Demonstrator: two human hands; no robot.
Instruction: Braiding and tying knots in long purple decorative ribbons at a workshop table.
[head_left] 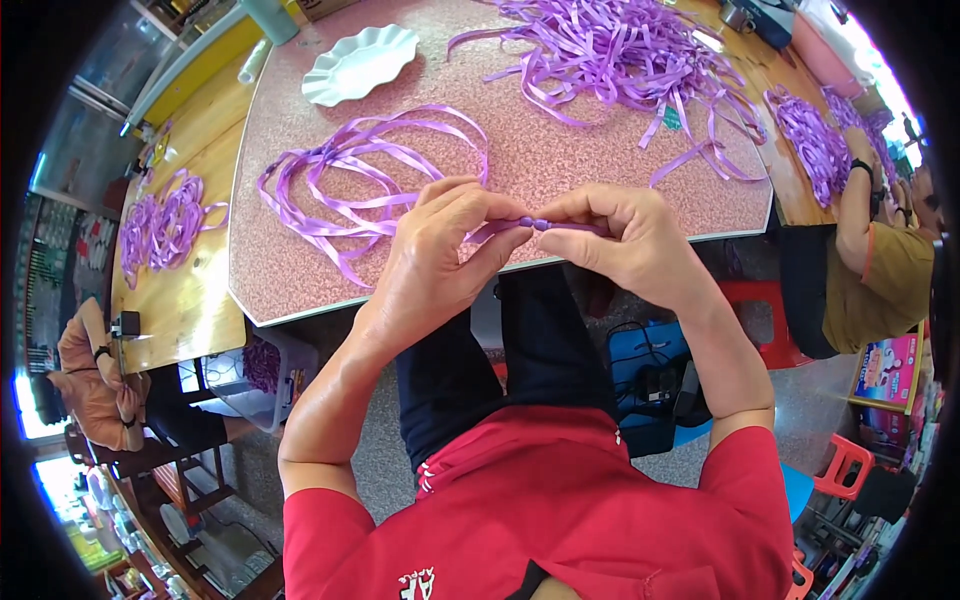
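My left hand (440,255) and my right hand (620,240) meet just above the near edge of a speckled pink table (560,150). Both pinch a small purple plastic piece (535,224) with a bead-like bump, held between the thumbs and forefingers. A long purple ribbon (350,180) lies in loose loops on the table just beyond my left hand, and it seems to lead into my grip. A large heap of cut purple ribbons (620,50) covers the far side of the table.
A white scalloped dish (360,62) sits at the far left of the table. A wooden table (190,260) on the left carries more purple ribbon (160,225). A person sits at the left (95,385) and another at the right (880,260). Red stools (845,465) stand lower right.
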